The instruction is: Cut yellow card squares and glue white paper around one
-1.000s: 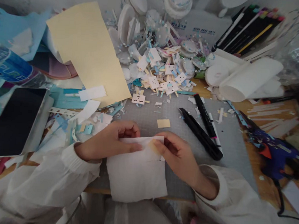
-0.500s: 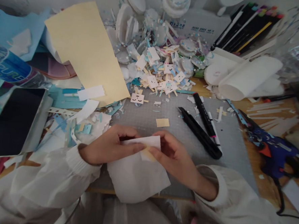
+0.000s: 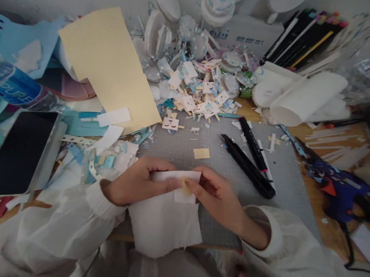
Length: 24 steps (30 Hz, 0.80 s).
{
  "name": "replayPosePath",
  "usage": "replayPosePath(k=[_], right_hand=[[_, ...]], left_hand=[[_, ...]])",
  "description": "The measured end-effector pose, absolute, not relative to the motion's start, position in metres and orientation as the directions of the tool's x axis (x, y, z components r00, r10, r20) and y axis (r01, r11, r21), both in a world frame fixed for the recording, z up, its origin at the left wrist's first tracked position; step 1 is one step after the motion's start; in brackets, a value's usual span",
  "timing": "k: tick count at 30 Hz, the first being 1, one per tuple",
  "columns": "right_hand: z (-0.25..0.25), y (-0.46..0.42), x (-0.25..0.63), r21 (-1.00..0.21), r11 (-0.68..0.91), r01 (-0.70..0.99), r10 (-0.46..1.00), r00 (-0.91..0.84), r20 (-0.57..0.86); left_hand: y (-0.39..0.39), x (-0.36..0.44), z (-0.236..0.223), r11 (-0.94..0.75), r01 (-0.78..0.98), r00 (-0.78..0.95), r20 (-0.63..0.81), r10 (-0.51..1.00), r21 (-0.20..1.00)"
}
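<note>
My left hand (image 3: 146, 182) is closed on a sheet of white paper (image 3: 164, 225), thumb on top and fingers hidden behind. The sheet's lower part hangs over the table's front edge. At its upper right, my right hand (image 3: 220, 199) pinches a small yellow paper piece (image 3: 186, 188) against the white paper; the thumbs nearly meet there. A separate small yellow paper rectangle (image 3: 201, 153) lies on the grey cutting mat (image 3: 178, 148) just beyond my hands. Farther back is a small white paper face (image 3: 170, 123) with drawn eyes and yellow tabs.
A black utility knife (image 3: 249, 167) and a black marker (image 3: 253, 143) lie right of my hands. A blue glue gun (image 3: 338, 189) is at far right. Left are a phone (image 3: 19, 149), a bottle (image 3: 12, 84) and yellow card (image 3: 111, 63). Paper faces (image 3: 203, 98) are heaped behind.
The white sheet's hanging part has swung slightly left. A white flap below the yellow piece shows more, and the right fingertips have shifted a little over it.
</note>
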State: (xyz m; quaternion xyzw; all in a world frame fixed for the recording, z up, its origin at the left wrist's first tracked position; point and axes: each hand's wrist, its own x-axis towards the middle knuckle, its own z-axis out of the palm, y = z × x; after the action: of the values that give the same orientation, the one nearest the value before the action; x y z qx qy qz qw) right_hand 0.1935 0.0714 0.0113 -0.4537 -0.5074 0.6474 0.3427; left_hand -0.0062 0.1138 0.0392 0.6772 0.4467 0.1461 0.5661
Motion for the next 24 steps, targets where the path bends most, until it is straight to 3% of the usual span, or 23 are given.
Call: replayPosePath(k=[6,10,24], right_hand=[[0.0124,0.0708,0.1958,-0.981,-0.189,0.043,0.885,-0.426,-0.189],[0.0115,0.0713,0.1962,-0.970,-0.241,0.027,0.878,-0.420,-0.230],[0.0130,0.0759,0.1995,-0.973,-0.220,0.075,0.901,-0.367,-0.232]], left_hand=[[0.1120,-0.0058,0.0382,0.027,0.430,0.491,-0.259,0.831,0.903],[0.1107,-0.0050,0.0387,0.022,0.436,0.476,-0.251,0.843,0.899],[0.1134,-0.0071,0.0390,0.123,0.368,0.579,-0.330,0.746,0.922]])
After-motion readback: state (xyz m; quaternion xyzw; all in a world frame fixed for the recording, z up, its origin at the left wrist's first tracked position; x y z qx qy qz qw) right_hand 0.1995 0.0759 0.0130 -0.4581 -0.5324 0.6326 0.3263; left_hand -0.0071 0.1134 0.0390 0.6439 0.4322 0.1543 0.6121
